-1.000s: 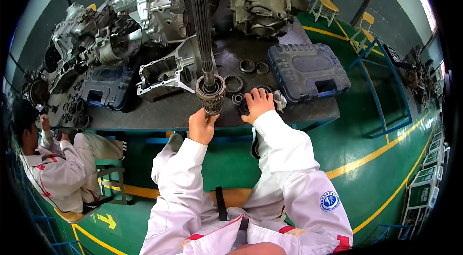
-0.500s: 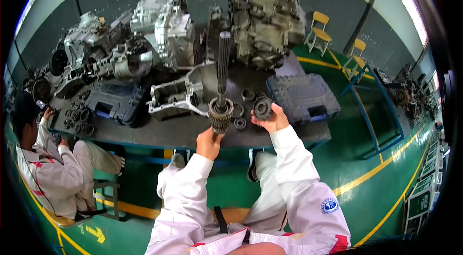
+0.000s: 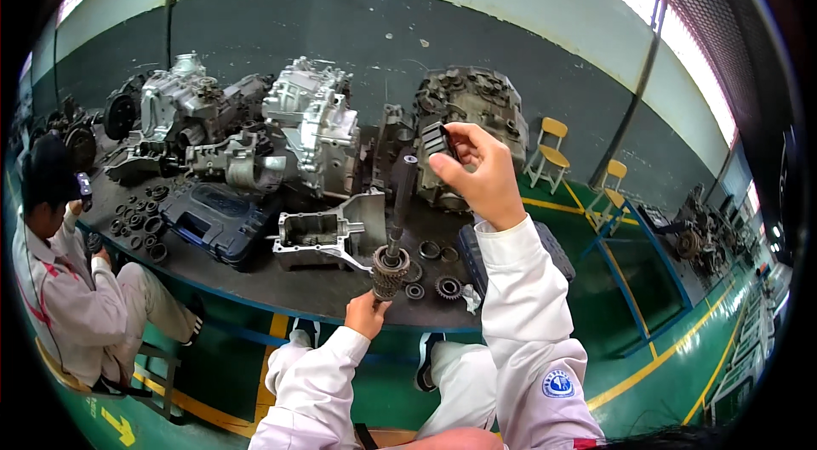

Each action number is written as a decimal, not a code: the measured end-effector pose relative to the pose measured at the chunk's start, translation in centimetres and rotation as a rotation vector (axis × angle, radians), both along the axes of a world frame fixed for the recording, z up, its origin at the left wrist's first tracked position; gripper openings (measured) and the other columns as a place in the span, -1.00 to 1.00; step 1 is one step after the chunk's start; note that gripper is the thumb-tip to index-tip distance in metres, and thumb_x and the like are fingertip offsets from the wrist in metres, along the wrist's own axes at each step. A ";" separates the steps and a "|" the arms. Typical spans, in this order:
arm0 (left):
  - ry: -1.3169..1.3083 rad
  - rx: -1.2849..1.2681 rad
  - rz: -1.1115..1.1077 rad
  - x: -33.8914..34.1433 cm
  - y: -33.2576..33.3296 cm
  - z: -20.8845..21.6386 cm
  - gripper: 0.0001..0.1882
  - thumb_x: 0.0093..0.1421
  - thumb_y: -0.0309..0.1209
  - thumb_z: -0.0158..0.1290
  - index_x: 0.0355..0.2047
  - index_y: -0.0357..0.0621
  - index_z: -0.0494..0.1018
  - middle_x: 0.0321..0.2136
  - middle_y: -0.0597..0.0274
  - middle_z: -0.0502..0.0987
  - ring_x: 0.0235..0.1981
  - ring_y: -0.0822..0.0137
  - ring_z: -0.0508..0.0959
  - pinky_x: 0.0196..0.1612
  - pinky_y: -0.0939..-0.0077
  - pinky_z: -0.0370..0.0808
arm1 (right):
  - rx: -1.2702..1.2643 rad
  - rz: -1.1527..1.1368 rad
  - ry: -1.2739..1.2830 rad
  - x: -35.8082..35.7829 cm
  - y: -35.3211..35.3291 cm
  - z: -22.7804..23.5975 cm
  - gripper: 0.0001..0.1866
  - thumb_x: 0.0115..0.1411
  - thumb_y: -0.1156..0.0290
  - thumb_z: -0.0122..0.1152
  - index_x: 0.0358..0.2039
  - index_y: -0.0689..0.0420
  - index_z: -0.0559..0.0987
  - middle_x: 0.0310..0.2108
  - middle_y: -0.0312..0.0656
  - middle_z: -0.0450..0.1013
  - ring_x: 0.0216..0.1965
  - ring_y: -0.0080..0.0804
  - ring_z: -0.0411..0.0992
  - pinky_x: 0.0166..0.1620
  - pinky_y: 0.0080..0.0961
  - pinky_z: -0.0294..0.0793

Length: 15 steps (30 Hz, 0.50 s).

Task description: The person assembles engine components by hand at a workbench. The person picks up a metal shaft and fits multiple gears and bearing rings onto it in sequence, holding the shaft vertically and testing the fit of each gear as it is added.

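Observation:
My left hand (image 3: 366,315) is closed around the lower end of a gear shaft (image 3: 390,267), which stands upright with its long splined end pointing up. Raised above the table's right part, my right hand (image 3: 487,171) pinches a dark toothed gear (image 3: 437,140) between thumb and fingers. The gear is seen edge-on, its far side hidden by the fingers. On the table just right of the shaft lie a loose gear (image 3: 448,287), a small bearing ring (image 3: 414,291) and a plain metal ring (image 3: 430,249). An open aluminium housing (image 3: 328,237) sits left of the shaft.
Large gearbox casings (image 3: 315,122) line the table's back. A dark blue tool case (image 3: 219,220) lies at left; another case (image 3: 553,256) is partly behind my right forearm. A co-worker (image 3: 81,280) sits at far left beside several loose rings. Yellow chairs (image 3: 549,148) stand behind at right.
My right hand has lifted the gear from low over the table and turned it edge-on. My left hand still grips the shaft. The view has tilted upward, showing more wall.

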State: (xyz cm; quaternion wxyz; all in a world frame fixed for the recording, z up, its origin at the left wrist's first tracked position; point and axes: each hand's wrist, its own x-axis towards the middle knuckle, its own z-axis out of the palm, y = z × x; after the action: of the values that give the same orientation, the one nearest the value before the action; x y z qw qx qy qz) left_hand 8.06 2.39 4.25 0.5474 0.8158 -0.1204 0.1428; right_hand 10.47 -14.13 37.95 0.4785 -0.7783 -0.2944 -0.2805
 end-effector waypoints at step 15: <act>0.013 -0.076 -0.024 0.9 0.4 0.7 -0.78 0.19 -0.50 0.25 -0.14 -0.21 0.57 -0.31 -0.18 0.63 -0.24 -0.25 0.61 -0.23 0.11 0.55 | -0.617 -0.058 0.030 0.5 1.5 1.2 -0.37 -0.02 0.08 0.54 -0.09 0.33 0.64 -0.21 0.09 0.59 -0.17 0.00 0.59 -0.04 -0.27 0.55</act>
State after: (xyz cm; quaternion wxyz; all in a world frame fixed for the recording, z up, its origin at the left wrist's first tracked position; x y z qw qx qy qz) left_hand 8.92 2.75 4.93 0.5803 0.7938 -0.1212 0.1354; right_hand 10.98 -12.63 39.12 0.2155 -0.8989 -0.3363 -0.1801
